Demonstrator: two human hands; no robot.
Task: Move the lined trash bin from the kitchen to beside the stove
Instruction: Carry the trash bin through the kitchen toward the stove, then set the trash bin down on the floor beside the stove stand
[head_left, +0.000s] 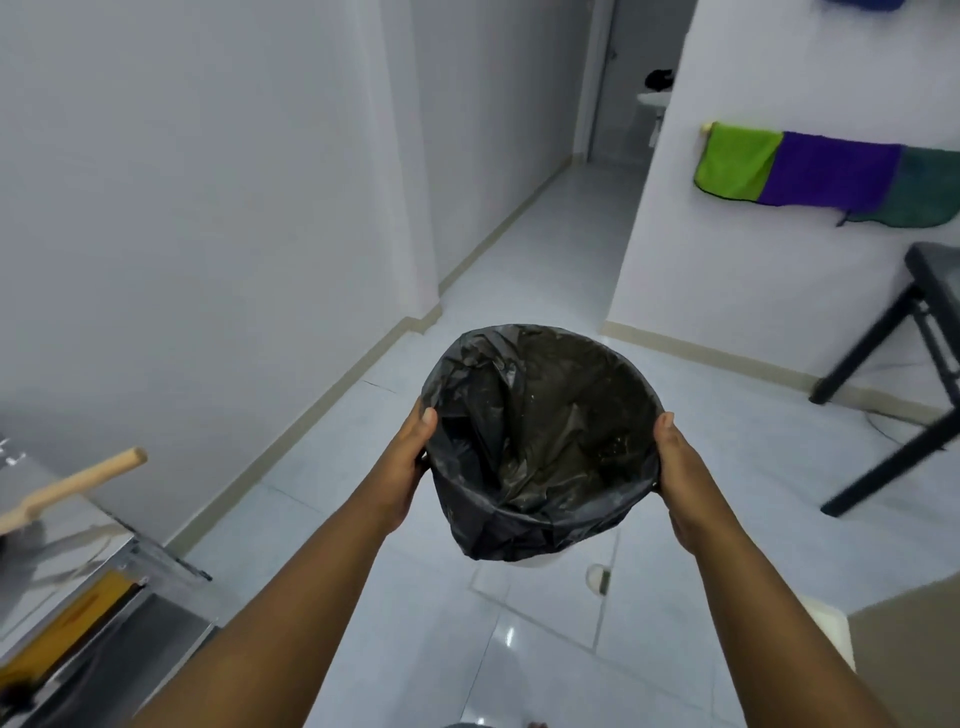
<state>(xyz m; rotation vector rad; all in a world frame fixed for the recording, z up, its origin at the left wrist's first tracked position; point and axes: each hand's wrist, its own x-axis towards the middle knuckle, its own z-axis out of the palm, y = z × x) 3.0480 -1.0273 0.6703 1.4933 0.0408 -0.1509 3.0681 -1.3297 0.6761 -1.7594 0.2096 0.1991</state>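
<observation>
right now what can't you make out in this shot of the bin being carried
Head view only:
- Bin body: hidden by the black liner draped over it; only a pale sliver shows below.
- Fingers of the left hand and right hand: behind the rim; only thumbs show.
- Stove: cannot be told; steel counter is cut off at the left edge.
- Black chair: cut by the right edge.

White walls (197, 197), pale skirting along base. Glossy pale floor tiles (519, 649), light glinting off them. Corridor (597, 197) recedes to doorway with small basin (653, 100). Green, purple, dark green cloths (810, 174) hang on right wall. Black-legged bench (904, 353) at right. Steel worktop (78, 530) at left, wooden handle (72, 486) above it.
</observation>
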